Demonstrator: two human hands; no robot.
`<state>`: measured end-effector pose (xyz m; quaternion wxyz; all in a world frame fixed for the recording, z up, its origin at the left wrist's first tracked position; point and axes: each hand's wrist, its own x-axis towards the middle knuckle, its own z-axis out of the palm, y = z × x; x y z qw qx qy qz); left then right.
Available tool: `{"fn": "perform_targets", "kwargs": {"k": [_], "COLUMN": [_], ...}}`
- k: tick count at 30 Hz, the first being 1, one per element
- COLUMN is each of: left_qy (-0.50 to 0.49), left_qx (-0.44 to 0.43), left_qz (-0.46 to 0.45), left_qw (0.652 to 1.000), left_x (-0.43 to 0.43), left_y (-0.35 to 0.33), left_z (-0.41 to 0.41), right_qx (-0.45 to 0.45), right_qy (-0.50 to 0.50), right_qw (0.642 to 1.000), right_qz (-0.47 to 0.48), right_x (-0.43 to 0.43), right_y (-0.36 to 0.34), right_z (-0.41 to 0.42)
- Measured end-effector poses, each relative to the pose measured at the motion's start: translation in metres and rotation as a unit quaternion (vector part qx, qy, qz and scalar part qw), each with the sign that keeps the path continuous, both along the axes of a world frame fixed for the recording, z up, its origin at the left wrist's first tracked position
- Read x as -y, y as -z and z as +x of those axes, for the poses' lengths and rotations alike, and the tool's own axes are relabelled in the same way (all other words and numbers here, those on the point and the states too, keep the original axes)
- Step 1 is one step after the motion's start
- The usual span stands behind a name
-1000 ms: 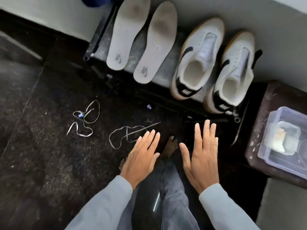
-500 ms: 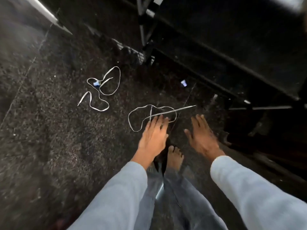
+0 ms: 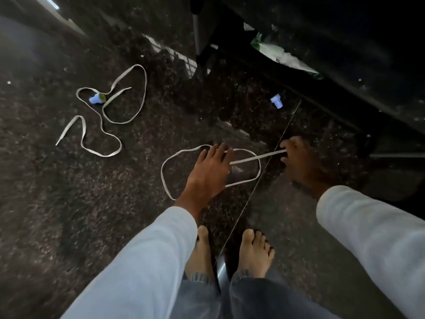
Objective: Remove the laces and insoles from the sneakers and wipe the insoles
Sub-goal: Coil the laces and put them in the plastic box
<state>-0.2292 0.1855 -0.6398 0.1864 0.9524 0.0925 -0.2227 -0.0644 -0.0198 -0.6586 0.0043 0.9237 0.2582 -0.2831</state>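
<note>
A dark speckled stone floor (image 3: 69, 215) is seen, and a thin straight seam (image 3: 254, 189) is cut across it. One pale lace (image 3: 145, 88) is spread in loose curls toward the far left side. A small blue cap (image 3: 96, 99) is caught among its curls. A second lace (image 3: 253, 158) is looped near the middle. Another blue cap (image 3: 277, 101) is set farther right. Two bare feet (image 3: 255, 252) are planted by the near edge. What may be a white and green bag (image 3: 282, 56) is tucked at the far edge.

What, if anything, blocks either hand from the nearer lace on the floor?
Nothing visible. The right hand pinches the straight end of the nearer lace, and the left hand lies over its loop. The blue cap beyond the right hand lies clear of the lace.
</note>
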Motion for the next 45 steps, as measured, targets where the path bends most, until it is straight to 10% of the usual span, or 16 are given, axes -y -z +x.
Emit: {"fn": "perform_targets", "kwargs": {"k": [9, 15, 31, 37, 45], "left_qy": [-0.04, -0.07, -0.258, -0.217, -0.304], "left_qx": [0.074, 0.074, 0.161, 0.225, 0.251], "left_qz": [-0.041, -0.105, -0.374, -0.328, -0.488], "left_qw": [0.996, 0.989, 0.876, 0.892, 0.779], "left_x": [-0.001, 0.01, 0.033, 0.048, 0.082], "left_y": [0.009, -0.06, -0.444, -0.587, -0.75], "left_z": [0.023, 0.018, -0.001, -0.005, -0.01], "right_qx": [-0.01, -0.08, -0.054, -0.048, -0.216], "right_qy": [-0.026, 0.045, 0.088, 0.088, 0.106], "right_qw": [1.0, 0.983, 0.907, 0.866, 0.813], "right_qz": [-0.005, 0.161, 0.409, 0.49, 0.529], "right_x": [0.009, -0.002, -0.022, -0.001, 0.033], "right_y": [0.017, -0.065, -0.485, -0.615, -0.73], "right_z": [0.01, -0.022, -0.079, -0.086, -0.105]}}
